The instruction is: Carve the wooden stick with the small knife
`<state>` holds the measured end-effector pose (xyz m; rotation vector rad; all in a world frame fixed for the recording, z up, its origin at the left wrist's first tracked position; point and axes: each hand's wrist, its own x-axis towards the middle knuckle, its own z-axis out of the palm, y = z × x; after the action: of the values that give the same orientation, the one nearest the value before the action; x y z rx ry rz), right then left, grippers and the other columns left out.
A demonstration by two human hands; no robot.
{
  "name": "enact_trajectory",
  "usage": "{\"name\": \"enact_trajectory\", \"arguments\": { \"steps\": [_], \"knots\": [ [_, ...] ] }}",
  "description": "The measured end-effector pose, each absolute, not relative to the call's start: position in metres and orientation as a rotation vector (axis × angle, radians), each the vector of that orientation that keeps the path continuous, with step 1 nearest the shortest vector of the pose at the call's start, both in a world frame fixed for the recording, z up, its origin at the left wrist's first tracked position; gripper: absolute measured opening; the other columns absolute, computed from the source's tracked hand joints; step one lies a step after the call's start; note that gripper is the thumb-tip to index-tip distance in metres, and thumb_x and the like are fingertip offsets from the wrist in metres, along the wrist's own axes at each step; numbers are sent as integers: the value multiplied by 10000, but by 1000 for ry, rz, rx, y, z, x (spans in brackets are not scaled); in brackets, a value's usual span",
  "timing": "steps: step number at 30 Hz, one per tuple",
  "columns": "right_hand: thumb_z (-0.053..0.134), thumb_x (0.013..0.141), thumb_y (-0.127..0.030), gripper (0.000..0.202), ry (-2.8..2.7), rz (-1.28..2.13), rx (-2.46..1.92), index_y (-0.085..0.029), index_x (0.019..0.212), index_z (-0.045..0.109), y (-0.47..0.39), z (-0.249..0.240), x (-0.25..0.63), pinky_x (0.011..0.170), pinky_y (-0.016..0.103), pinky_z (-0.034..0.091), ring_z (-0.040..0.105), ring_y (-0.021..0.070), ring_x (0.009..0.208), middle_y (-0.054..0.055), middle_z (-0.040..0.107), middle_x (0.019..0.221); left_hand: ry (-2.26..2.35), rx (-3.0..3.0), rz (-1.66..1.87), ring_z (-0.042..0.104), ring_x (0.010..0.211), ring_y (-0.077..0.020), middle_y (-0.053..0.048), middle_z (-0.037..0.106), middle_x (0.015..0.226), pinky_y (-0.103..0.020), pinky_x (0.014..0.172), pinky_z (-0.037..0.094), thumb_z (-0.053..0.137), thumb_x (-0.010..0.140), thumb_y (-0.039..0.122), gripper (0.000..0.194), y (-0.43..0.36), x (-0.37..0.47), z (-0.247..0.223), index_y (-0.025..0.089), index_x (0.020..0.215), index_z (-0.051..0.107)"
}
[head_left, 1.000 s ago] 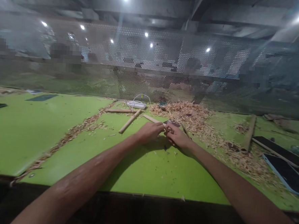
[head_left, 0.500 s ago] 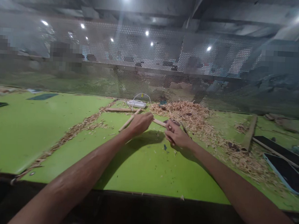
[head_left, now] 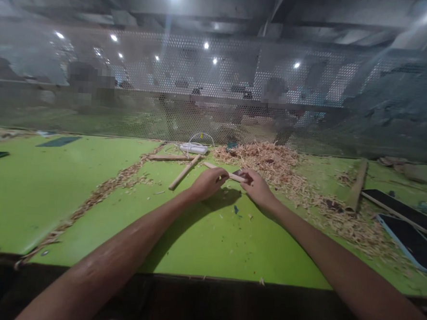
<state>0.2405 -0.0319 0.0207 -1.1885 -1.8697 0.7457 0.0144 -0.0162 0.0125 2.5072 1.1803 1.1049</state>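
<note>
- Both my hands now meet on the thin pale wooden stick (head_left: 230, 175), low over the green surface (head_left: 70, 190).
- My left hand (head_left: 207, 183), closed round it, has slid back rightward.
- My right hand (head_left: 257, 187) pinches its near end.

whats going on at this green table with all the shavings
A person holds a thin wooden stick over the green table. The left hand grips its middle, and the right hand holds the near end together with a small dark tool, too small to identify. Another stick lies loose to the left, and a heap of wood shavings sits behind the hands.
</note>
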Motion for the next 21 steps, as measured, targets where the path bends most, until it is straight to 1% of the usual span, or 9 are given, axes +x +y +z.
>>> {"name": "enact_trajectory", "arguments": {
  "steps": [1,3,6,8,9,12,15,18,21],
  "knots": [
    [671,899,-287,194,-1877,682,-1179,-205,1075,665,-32,21,240,658,238,404,528,170,810,60,618,950,1173,2528,1102,600,722,-141,-59,743,907,-244,709,468,614,991,175,141,-17,15,13,147,995,753],
    [633,942,-344,187,-1862,607,-1172,-203,1052,691,-34,20,239,604,239,363,492,158,712,42,601,841,1171,2562,1075,601,725,-143,-61,743,914,-245,709,468,608,989,173,149,-18,16,14,151,991,755],
    [554,1008,-445,276,-1825,729,-1196,-211,1075,684,-37,19,237,522,243,309,424,139,564,5,537,686,1172,2614,1025,606,737,-146,-69,740,923,-244,713,466,587,997,169,174,-20,18,17,150,990,760],
    [525,1026,-486,311,-1794,828,-1195,-219,1094,668,-39,19,236,501,246,333,428,138,522,-8,515,635,1157,2667,991,616,754,-149,-78,740,949,-247,719,464,567,1016,185,202,-22,18,18,150,1011,766],
    [528,1026,-492,309,-1782,862,-1184,-223,1094,663,-40,19,235,504,247,360,451,141,526,-4,527,639,1151,2696,975,621,762,-151,-81,740,965,-248,718,461,560,1022,193,213,-23,17,19,151,1026,768],
    [584,1006,-501,290,-1765,941,-1146,-221,1004,660,-44,22,232,534,258,429,521,147,581,22,581,705,1167,2764,947,627,773,-152,-83,735,997,-248,708,449,546,1029,200,232,-23,17,20,164,1058,773],
    [649,977,-467,282,-1768,1033,-1148,-199,893,656,-49,25,229,559,273,458,537,144,595,27,575,707,1192,2796,931,623,766,-152,-83,726,985,-249,697,443,543,1029,205,235,-23,17,19,164,1032,774],
    [689,948,-389,205,-1729,1112,-1160,-189,911,666,-52,25,227,554,274,463,546,139,582,18,571,695,1192,2811,925,621,766,-154,-86,727,984,-252,695,440,543,1029,208,234,-23,18,18,157,1010,771],
    [706,923,-376,184,-1709,1112,-1167,-194,930,676,-51,24,228,518,259,439,534,131,544,2,565,662,1185,2801,938,620,767,-153,-88,729,989,-253,700,443,538,1030,212,237,-23,18,17,152,1008,766]
  ]
}}
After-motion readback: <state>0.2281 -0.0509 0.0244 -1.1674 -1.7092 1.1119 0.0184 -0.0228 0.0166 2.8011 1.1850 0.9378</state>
